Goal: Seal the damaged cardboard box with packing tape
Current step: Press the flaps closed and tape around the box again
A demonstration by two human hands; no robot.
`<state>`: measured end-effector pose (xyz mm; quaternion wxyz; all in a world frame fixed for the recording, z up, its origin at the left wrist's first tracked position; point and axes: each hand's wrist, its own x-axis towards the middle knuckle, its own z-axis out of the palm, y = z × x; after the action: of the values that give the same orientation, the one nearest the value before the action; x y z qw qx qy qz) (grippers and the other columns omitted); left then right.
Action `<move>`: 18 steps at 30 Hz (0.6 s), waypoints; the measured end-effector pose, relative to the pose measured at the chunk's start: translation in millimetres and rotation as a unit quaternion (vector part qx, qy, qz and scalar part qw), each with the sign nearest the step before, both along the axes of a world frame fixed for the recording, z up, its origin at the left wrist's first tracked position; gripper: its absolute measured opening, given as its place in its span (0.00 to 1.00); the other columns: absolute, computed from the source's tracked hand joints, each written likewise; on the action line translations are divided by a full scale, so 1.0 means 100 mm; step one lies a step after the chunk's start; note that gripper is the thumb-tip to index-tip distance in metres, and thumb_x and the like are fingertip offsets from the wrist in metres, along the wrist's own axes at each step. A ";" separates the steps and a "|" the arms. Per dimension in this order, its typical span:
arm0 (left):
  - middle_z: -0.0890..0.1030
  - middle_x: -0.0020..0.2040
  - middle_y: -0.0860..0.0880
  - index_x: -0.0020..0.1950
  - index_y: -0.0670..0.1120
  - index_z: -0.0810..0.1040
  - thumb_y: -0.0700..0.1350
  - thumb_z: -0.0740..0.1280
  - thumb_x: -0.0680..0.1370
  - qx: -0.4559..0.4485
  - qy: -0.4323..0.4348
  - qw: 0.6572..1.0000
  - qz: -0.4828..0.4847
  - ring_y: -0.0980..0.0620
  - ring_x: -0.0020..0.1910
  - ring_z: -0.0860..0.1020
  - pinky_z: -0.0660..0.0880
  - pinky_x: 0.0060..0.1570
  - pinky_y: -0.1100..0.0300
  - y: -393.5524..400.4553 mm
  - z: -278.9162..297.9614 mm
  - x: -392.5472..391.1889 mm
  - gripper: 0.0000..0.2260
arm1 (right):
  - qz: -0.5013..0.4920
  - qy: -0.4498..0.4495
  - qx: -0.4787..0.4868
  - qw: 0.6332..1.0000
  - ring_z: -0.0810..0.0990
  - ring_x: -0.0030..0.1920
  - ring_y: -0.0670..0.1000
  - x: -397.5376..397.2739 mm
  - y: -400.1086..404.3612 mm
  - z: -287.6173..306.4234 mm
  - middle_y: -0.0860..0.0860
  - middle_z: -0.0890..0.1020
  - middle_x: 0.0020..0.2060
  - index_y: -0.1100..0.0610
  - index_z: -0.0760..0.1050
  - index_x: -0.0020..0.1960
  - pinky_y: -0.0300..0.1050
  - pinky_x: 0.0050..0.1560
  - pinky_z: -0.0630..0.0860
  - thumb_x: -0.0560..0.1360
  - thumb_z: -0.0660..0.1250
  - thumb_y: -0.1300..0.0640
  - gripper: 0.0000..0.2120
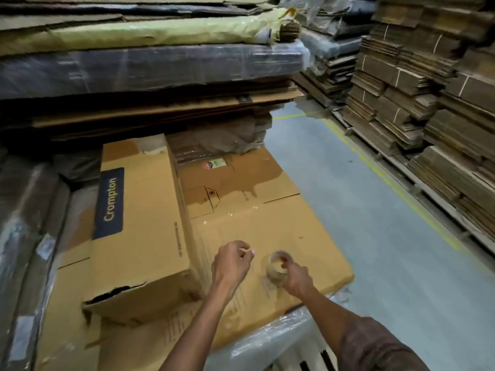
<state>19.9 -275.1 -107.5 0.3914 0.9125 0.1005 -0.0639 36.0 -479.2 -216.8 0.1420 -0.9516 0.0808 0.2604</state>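
Crompton-branded cardboard box (139,223) lies on flattened cardboard sheets (281,231) atop a wrapped stack, its near end torn open along the lower edge. Current step, as judged: freeing the tape end before application. The right hand (296,278) grips the tape roll (276,267) just right of the box; the left hand (231,263) has thumb and fingertips pinched together beside the roll, apparently on the tape end, though clear film is not discernible. Next move calls for drawing out a length and carrying it left to the tear (117,291). Motion blur obscures the roll and fingers; the box's far end is partly shadowed.
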 end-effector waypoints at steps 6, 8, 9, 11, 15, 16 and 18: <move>0.87 0.49 0.46 0.58 0.48 0.85 0.55 0.72 0.77 -0.009 0.039 0.999 0.028 0.50 0.50 0.85 0.78 0.46 0.59 -0.07 -0.43 0.11 0.14 | 0.140 0.029 -0.147 0.979 0.67 0.68 0.56 0.19 0.02 -0.26 0.52 0.76 0.64 0.51 0.77 0.64 0.49 0.63 0.71 0.80 0.62 0.55 0.14; 0.87 0.49 0.46 0.58 0.46 0.85 0.53 0.73 0.77 -0.010 0.041 0.999 0.035 0.50 0.50 0.85 0.75 0.44 0.61 -0.05 -0.53 0.10 0.14 | 0.150 0.011 -0.167 0.974 0.68 0.68 0.55 0.24 0.02 -0.26 0.52 0.77 0.64 0.52 0.78 0.64 0.48 0.64 0.70 0.80 0.60 0.59 0.15; 0.87 0.49 0.45 0.58 0.45 0.85 0.52 0.73 0.77 -0.010 0.043 0.998 0.039 0.50 0.49 0.85 0.75 0.44 0.61 -0.04 -0.56 0.09 0.14 | 0.152 0.007 -0.161 0.975 0.68 0.68 0.55 0.27 0.05 -0.23 0.53 0.77 0.65 0.53 0.77 0.65 0.49 0.64 0.69 0.80 0.60 0.60 0.16; 0.87 0.47 0.45 0.58 0.44 0.85 0.51 0.73 0.77 -0.028 0.048 0.997 0.045 0.50 0.47 0.85 0.78 0.46 0.58 -0.01 -0.58 0.07 0.14 | 0.124 0.010 -0.121 0.985 0.70 0.69 0.56 0.36 0.11 -0.07 0.53 0.76 0.66 0.53 0.75 0.68 0.50 0.65 0.69 0.80 0.60 0.60 0.17; 0.85 0.37 0.50 0.60 0.46 0.84 0.50 0.72 0.78 -0.069 0.017 0.996 0.054 0.52 0.40 0.85 0.81 0.48 0.52 0.00 -0.41 0.09 0.13 | 0.024 0.097 0.010 0.995 0.81 0.52 0.56 0.68 0.25 0.44 0.57 0.82 0.56 0.59 0.76 0.48 0.46 0.52 0.74 0.79 0.67 0.55 0.07; 0.85 0.37 0.51 0.60 0.46 0.84 0.51 0.71 0.79 -0.074 -0.006 0.995 0.063 0.53 0.40 0.84 0.81 0.48 0.52 0.01 -0.32 0.12 0.13 | 0.014 0.135 0.057 0.989 0.80 0.45 0.54 0.76 0.27 0.56 0.57 0.83 0.47 0.60 0.75 0.44 0.46 0.48 0.74 0.78 0.70 0.55 0.09; 0.83 0.39 0.51 0.61 0.46 0.84 0.51 0.70 0.80 -0.087 -0.050 0.992 0.079 0.51 0.42 0.83 0.80 0.47 0.54 0.04 -0.08 0.18 0.13 | -0.017 0.188 0.151 0.970 0.76 0.41 0.53 0.85 0.31 0.89 0.55 0.79 0.38 0.60 0.77 0.48 0.46 0.48 0.73 0.78 0.72 0.56 0.08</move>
<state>38.2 -271.1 -115.4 0.4779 0.8660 0.1471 0.0041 120.7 -448.5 -127.3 0.2703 -0.8519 0.0817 0.4411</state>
